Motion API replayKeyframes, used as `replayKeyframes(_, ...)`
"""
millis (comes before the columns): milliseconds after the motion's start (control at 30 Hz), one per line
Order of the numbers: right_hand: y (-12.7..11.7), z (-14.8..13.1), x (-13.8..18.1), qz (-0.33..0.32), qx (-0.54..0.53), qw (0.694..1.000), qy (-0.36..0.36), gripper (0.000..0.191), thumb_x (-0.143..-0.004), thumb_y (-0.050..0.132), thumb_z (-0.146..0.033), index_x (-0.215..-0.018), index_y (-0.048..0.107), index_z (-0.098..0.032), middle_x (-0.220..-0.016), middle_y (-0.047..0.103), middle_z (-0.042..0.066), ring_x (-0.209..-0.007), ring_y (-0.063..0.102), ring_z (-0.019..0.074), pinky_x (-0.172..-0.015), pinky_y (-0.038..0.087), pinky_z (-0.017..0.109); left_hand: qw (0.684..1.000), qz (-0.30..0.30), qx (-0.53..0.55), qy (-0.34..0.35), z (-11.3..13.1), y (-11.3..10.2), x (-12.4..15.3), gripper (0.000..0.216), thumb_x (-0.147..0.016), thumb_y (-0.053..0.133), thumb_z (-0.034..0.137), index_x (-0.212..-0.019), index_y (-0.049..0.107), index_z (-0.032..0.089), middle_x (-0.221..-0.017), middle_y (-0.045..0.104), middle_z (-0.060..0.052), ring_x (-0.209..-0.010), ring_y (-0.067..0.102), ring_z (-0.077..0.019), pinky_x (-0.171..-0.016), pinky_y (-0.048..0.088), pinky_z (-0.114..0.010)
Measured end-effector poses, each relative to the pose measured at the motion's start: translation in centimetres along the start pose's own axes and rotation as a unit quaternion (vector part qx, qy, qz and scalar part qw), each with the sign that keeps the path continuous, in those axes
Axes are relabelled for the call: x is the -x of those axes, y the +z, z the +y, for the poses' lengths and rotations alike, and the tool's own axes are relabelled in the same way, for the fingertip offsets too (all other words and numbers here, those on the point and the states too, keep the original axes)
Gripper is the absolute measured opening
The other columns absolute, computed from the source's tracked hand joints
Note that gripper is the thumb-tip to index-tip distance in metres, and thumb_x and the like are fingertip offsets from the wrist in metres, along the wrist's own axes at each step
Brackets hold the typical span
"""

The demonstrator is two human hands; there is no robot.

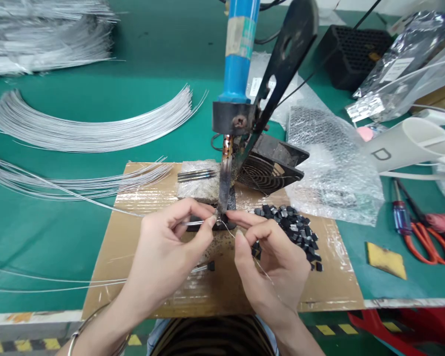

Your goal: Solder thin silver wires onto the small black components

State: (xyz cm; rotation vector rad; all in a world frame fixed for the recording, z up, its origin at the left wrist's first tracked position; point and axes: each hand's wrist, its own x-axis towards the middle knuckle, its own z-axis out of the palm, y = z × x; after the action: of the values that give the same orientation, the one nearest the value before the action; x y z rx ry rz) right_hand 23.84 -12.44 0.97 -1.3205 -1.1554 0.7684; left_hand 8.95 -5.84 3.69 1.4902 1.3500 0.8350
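Your left hand (166,247) pinches a wire (191,223) up at the iron tip (222,198), right hand (278,257) pinches thin solder (230,231) there too, over the cardboard (333,287) on the counter (163,59).

Blue soldering iron handle (240,49), green table (159,44), red-handled scissors (426,244)

My left hand (163,247) pinches a thin silver wire (193,223) between thumb and forefinger, and its end meets the tip of the soldering iron (225,183), which hangs down from a blue handle (239,49). My right hand (272,257) holds a fine solder thread (261,267) near the same tip. Both hands are over a brown cardboard sheet (333,282) on the green bench (152,49). Just right of my right hand lies a pile of small black parts (296,230). Bundles of silver wires (89,126) lie on the left.
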Motion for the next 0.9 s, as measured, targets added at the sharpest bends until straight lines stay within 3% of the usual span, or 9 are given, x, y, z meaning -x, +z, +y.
replayKeyframes(900,0.07,0.19,0.19,0.010,-0.009,1.000,-0.001,0.021,-0.093,0.066,-0.005,-0.085,0.062,-0.024,-0.120,0.079,0.008,-0.111,0.077,0.0236,-0.099,0.059,0.040,1.000,-0.001,0.011,0.012,0.32,-0.09,0.17,0.012,-0.086,0.074,0.013,-0.079,0.076,0.023,-0.085,0.080,0.003,-0.077,0.073,-0.0127,-0.068,0.055,-0.020)
